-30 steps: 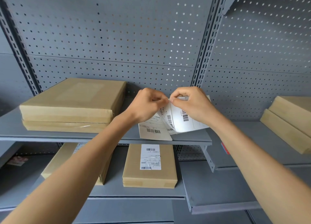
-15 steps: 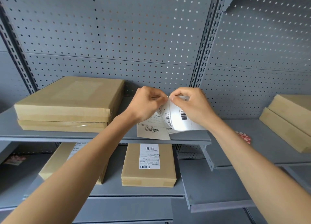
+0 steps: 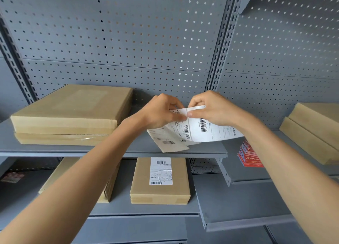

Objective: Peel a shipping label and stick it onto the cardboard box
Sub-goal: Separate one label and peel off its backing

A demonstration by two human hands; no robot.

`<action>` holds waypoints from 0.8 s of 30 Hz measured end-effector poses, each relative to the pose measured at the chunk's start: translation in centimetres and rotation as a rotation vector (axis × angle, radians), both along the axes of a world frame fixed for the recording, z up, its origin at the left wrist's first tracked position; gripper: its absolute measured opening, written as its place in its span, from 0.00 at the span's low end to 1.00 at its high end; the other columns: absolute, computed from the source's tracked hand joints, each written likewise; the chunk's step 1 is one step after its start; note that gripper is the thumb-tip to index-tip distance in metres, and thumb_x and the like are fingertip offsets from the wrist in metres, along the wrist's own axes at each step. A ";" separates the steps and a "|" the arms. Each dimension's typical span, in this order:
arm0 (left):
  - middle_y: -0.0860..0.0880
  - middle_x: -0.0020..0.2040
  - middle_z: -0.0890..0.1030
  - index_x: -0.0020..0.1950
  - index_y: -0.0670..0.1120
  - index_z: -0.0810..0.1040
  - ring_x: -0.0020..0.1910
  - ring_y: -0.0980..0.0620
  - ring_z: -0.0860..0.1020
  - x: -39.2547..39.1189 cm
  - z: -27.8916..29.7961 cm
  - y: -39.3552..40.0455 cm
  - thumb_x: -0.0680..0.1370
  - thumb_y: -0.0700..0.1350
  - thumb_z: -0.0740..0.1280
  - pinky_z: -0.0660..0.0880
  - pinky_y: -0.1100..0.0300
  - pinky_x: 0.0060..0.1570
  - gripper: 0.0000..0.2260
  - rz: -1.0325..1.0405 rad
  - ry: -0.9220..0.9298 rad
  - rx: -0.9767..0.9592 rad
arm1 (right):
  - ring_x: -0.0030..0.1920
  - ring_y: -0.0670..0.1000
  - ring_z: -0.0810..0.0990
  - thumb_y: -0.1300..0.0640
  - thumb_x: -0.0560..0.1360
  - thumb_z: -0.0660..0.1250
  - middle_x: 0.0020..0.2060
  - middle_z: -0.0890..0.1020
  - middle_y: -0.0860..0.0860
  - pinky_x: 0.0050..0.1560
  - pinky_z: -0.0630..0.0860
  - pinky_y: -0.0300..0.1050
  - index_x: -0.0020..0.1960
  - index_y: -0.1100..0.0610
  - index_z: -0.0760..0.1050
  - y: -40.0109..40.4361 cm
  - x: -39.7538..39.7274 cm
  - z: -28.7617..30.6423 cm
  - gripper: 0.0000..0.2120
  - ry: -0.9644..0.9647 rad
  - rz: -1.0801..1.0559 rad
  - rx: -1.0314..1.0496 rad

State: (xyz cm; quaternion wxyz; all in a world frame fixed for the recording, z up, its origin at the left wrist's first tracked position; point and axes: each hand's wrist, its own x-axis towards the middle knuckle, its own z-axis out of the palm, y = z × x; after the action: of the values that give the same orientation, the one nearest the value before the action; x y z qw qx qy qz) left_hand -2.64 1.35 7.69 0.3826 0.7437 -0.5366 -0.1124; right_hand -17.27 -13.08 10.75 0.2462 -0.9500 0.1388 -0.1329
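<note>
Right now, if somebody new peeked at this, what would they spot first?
First, the two hands in the middle, left hand and right hand, pinching a white sheet of shipping labels at its top edge. Next, the big flat cardboard box on the upper shelf to the left, and below the hands a smaller labelled box.

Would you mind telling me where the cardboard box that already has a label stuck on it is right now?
In the head view, the labelled cardboard box lies flat on the lower shelf, centre frame, directly below the label sheets held in both hands.
</note>
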 end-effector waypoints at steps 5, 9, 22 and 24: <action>0.51 0.36 0.87 0.34 0.56 0.84 0.31 0.60 0.78 -0.1 0.0 -0.2 0.75 0.47 0.77 0.73 0.66 0.34 0.10 -0.035 0.005 0.052 | 0.47 0.46 0.83 0.52 0.75 0.74 0.41 0.86 0.42 0.54 0.78 0.49 0.45 0.50 0.85 -0.2 -0.4 -0.3 0.03 0.013 -0.026 -0.030; 0.52 0.36 0.87 0.35 0.52 0.86 0.33 0.54 0.82 -0.2 -0.6 -0.2 0.75 0.46 0.77 0.76 0.60 0.36 0.09 -0.012 0.026 -0.024 | 0.48 0.49 0.83 0.52 0.75 0.74 0.41 0.86 0.44 0.59 0.78 0.54 0.43 0.50 0.85 -0.1 -0.3 -0.6 0.04 -0.013 -0.022 -0.014; 0.52 0.42 0.88 0.45 0.47 0.88 0.41 0.52 0.86 0.0 -1.4 0.3 0.76 0.46 0.76 0.82 0.53 0.44 0.03 0.021 0.045 -0.105 | 0.48 0.40 0.82 0.50 0.75 0.74 0.45 0.86 0.43 0.55 0.75 0.44 0.49 0.51 0.84 0.2 -0.8 -1.0 0.05 -0.060 0.008 0.070; 0.53 0.41 0.88 0.45 0.47 0.88 0.41 0.55 0.85 0.0 -1.0 0.5 0.76 0.46 0.76 0.80 0.57 0.42 0.03 0.031 0.001 -0.081 | 0.46 0.38 0.81 0.48 0.71 0.78 0.45 0.85 0.42 0.51 0.74 0.42 0.49 0.49 0.83 0.1 -0.8 -0.8 0.10 0.004 0.016 0.102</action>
State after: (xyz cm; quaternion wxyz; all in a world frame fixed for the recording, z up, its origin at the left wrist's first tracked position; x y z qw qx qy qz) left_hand -2.69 1.85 6.70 0.4145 0.7356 -0.5290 -0.0852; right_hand -18.07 -12.95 9.95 0.2952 -0.9375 0.1382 -0.1219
